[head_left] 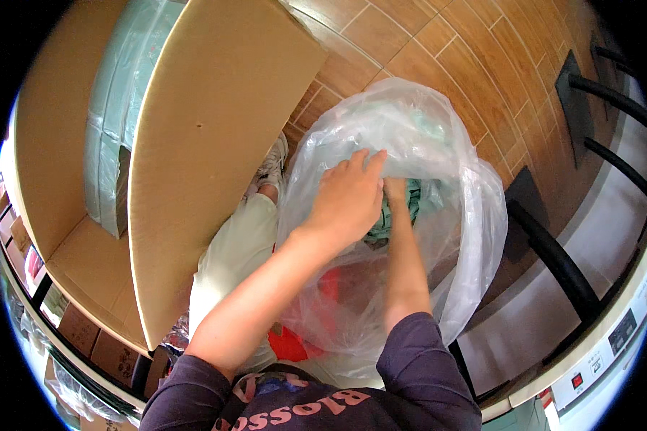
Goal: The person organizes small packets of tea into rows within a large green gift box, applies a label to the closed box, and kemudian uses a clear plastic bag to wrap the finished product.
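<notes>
reaching into clear bag: right hand, grip hidden, cannot tell. left hand: fingers extended, released. plank-pattern floor, one o'clock; cardboard box, ten o'clock.

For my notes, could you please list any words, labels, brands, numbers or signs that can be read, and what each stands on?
Shirt: large pink lettering, readable but not copied here.
Panel: small marks near a red switch, too small to read.
Boxes, lower left: dark marks, too blurred to read.

Large translucent plastic bag, mouth open, rim loose and wrinkled, crumpled green material inside
</notes>
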Tool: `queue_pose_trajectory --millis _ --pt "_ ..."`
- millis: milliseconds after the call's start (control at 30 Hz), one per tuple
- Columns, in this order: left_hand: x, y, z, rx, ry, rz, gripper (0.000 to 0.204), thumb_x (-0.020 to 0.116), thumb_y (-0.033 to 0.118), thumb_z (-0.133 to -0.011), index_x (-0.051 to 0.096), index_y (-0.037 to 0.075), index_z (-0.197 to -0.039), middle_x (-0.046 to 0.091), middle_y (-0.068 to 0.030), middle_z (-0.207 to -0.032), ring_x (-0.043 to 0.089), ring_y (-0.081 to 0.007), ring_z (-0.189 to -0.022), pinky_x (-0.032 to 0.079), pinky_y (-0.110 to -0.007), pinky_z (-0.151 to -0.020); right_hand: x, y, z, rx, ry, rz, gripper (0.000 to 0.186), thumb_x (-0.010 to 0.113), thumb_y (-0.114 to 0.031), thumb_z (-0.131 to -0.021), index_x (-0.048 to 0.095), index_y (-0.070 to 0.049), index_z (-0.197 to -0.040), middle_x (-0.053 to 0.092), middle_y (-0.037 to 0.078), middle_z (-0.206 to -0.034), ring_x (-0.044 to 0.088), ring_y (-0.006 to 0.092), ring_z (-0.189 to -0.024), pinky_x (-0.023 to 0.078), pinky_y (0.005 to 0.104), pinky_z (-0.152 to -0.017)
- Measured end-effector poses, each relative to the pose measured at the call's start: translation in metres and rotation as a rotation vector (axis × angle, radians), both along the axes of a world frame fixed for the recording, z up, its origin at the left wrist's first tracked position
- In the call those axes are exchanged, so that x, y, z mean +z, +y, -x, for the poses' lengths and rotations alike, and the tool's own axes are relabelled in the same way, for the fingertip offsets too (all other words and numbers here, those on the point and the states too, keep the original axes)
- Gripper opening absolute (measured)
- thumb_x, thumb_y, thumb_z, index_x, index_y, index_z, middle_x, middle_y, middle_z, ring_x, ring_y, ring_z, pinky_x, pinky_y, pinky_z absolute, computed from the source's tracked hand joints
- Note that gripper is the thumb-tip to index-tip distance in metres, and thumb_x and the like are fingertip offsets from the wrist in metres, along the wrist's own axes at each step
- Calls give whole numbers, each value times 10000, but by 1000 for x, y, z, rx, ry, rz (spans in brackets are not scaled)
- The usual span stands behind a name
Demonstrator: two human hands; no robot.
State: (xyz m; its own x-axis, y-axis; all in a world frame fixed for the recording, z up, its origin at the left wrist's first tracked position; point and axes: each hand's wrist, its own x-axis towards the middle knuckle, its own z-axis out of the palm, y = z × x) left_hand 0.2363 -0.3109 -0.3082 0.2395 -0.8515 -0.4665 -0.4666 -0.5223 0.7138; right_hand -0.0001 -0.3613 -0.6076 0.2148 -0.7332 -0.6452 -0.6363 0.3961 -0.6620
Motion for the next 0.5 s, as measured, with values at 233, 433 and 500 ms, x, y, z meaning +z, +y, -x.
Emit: queue_pose_trajectory --millis 233,433,500 --pt "3 -11 8 -25 56 49 403 469 154 -923 446 42 -1310 496 -201 -1267 510 -378 -1132 415 -462 -943 -9 25 -3 -368 242 167 625 755 -288 -718 531 15 -1217 590 209 -1194 556 370 -1104 419 429 -953" --pt "9 -9 -14 -37 -2 -28 403 453 169 -931 447 37 -1312 500 -217 -1280 487 -383 -1177 402 -450 -979 133 39 -19 -353 300 -38 576 724 -277 -789 512 -2 -1248 583 148 -1215 567 298 -1083 439 414 -907" --pt "13 -14 -16 -54 9 20 403 453 176 -933 452 30 -1308 501 -218 -1289 488 -373 -1185 399 -443 -986 160 57 11 -509 114 -80 486 693 -242 -840 519 -25 -1239 587 124 -1203 592 273 -1032 469 416 -862"
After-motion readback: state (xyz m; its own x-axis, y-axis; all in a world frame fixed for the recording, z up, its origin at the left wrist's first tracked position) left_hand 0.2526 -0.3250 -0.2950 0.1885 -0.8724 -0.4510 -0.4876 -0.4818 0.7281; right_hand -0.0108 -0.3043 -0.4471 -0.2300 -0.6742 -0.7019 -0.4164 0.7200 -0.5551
